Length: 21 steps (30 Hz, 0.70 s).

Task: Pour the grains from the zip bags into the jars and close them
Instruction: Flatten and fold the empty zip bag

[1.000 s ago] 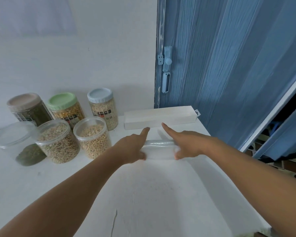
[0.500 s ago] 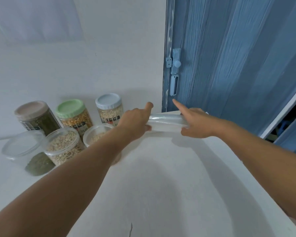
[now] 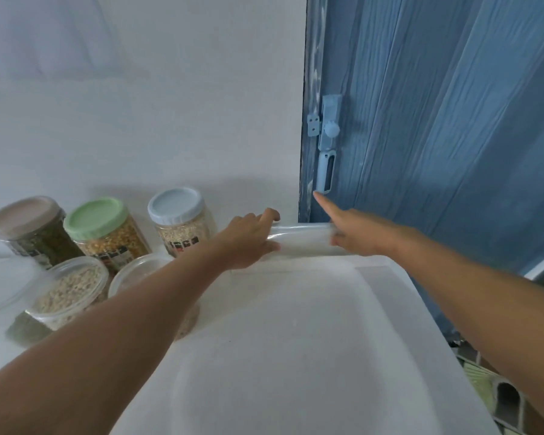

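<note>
A rolled-up clear zip bag [image 3: 302,237] is held level at the far edge of the white table [image 3: 296,356], close to the wall. My left hand [image 3: 252,238] grips its left end, fingers curled over the top. My right hand [image 3: 358,233] holds its right end with the index finger pointing straight out. Three lidded jars stand at the back left: brown lid [image 3: 25,215], green lid [image 3: 96,218], blue lid [image 3: 175,205]. In front of them an open jar of pale grains [image 3: 69,287] stands beside a second open jar [image 3: 139,270], half hidden by my left forearm.
A blue door [image 3: 437,136] with a pale latch [image 3: 327,146] rises just behind my right hand. A clear container of green grains [image 3: 4,290] sits blurred at the far left. The table's right edge drops to a tiled floor [image 3: 490,387].
Both hands have carried the rolled bag away from me, from mid-table to the back edge by the wall. The white box behind it is now out of sight.
</note>
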Tool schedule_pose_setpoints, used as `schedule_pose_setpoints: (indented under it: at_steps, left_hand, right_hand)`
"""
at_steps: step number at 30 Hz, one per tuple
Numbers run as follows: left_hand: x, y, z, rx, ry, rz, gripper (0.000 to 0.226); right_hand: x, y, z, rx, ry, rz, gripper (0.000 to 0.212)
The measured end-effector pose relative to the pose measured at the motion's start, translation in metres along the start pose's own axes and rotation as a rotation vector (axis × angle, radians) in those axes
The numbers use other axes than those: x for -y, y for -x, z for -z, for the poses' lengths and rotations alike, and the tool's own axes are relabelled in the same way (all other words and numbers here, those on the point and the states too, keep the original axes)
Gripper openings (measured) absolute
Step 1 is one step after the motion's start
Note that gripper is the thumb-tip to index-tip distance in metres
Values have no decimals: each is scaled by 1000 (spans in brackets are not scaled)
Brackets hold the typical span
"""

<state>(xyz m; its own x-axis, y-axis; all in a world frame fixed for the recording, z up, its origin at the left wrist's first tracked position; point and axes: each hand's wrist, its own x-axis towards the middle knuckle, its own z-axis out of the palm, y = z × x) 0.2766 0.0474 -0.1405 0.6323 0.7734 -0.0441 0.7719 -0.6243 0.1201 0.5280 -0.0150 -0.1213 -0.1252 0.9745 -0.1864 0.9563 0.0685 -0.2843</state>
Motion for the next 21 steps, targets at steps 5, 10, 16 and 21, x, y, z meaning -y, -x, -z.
schedule_pose_setpoints:
  at_steps: [5,10,16,21]
  left_hand:
    - [7,-6,-18,140,303,101,57]
    - [18,-8,-16,5,515,101,46]
    - [11,-8,-12,-8,384,111,14]
    - [8,-11,-10,82,274,139,20]
  right_hand:
    - [-15,-19,-16,121,18,-11,77]
    - [-20,-23,-12,224,-13,-16,52]
    - [-21,-31,-13,246,-23,-24,53]
    - [-20,-16,-17,126,26,41,58]
